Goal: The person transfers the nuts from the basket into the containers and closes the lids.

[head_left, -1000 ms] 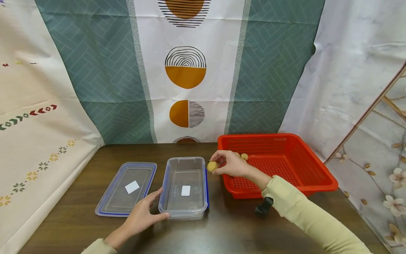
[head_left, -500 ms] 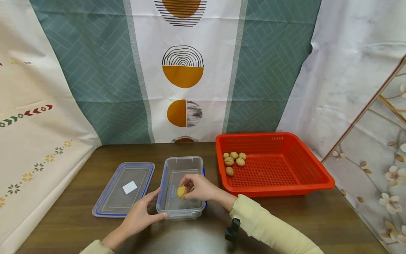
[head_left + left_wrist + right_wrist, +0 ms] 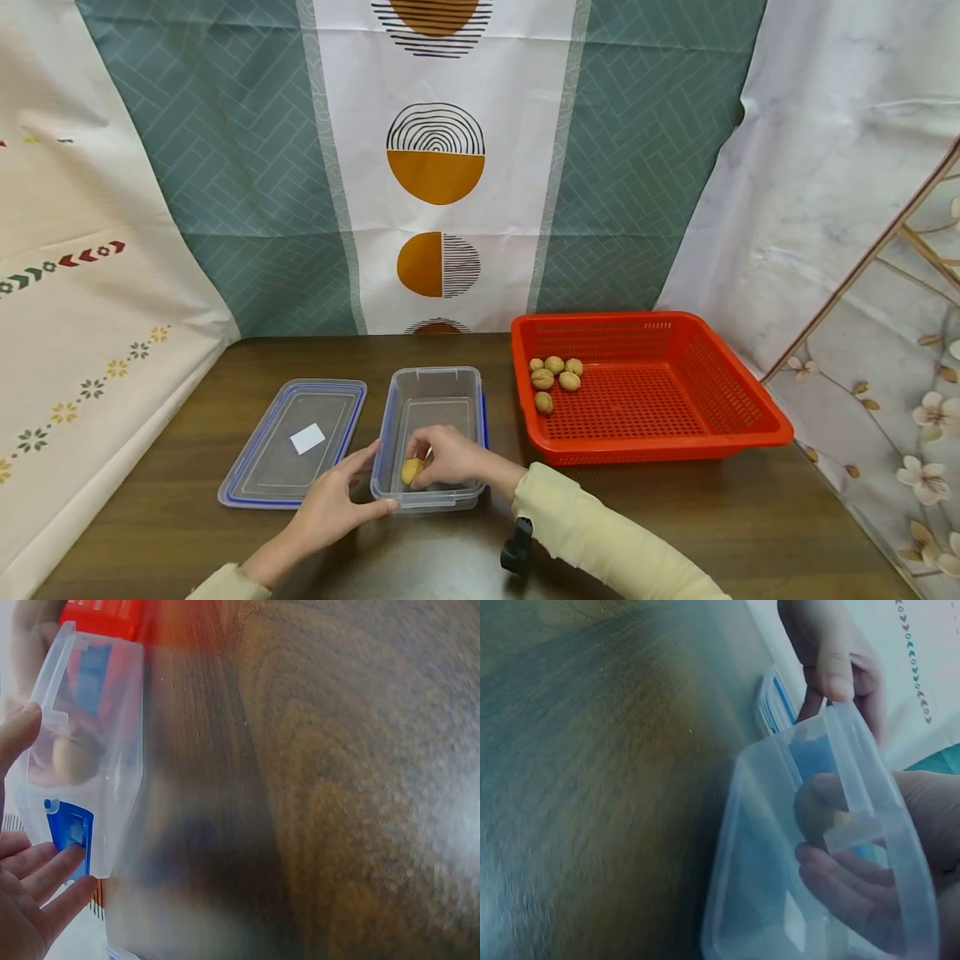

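Observation:
In the head view my right hand (image 3: pixel 447 456) is inside the clear plastic box (image 3: pixel 435 375), low near its front. A walnut (image 3: pixel 411 471) is pinched between its thumb and fingers. Through the box wall the walnut shows as a blurred round shape in the left wrist view. My left hand (image 3: pixel 330 510) steadies the box at its front left corner. Its thumb touches the front rim, and the fairly straight fingers rest along the left side, against a blue latch (image 3: pixel 71 825). No other walnut shows inside the box; my right hand covers part of the floor.
A red perforated basket (image 3: pixel 720 400) stands at the right, with several walnuts (image 3: pixel 542 380) gathered at its left end. Left of the box, a clear lid (image 3: pixel 281 467) with a blue seal lies flat on the wooden table (image 3: pixel 645 521). Patterned cloths hang behind and at the sides.
From beside the basket, my right hand has carried the walnut left and lowered it into the box. The walnuts in the basket have come into clear sight. My left hand has stayed at the box.

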Tool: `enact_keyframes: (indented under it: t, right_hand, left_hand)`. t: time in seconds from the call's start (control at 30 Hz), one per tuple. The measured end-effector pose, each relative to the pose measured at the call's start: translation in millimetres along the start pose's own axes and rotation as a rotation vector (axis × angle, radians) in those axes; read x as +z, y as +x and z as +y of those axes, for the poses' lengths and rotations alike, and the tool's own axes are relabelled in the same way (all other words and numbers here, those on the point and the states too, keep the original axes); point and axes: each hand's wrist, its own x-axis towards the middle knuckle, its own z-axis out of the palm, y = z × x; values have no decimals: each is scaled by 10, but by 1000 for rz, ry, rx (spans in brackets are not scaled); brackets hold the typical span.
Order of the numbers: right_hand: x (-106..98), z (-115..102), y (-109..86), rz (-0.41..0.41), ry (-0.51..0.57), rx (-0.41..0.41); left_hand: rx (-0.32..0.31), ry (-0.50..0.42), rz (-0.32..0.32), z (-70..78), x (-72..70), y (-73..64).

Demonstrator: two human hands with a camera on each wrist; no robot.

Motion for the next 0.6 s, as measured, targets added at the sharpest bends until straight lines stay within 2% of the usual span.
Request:
enact_keyframes:
  t: [0.13,0.33,0.6]
  right_hand:
    - [80,-18,44,-22,-54,40]
    - [175,-17,88,-30,-15,88]
    - [220,-14,121,-18,-9,65]
  left_hand:
    - [-1,-2,1,-7,0,-2]
    - [18,2,-6,-12,5,-7]
    - [28,5,8,-18,3,-3]
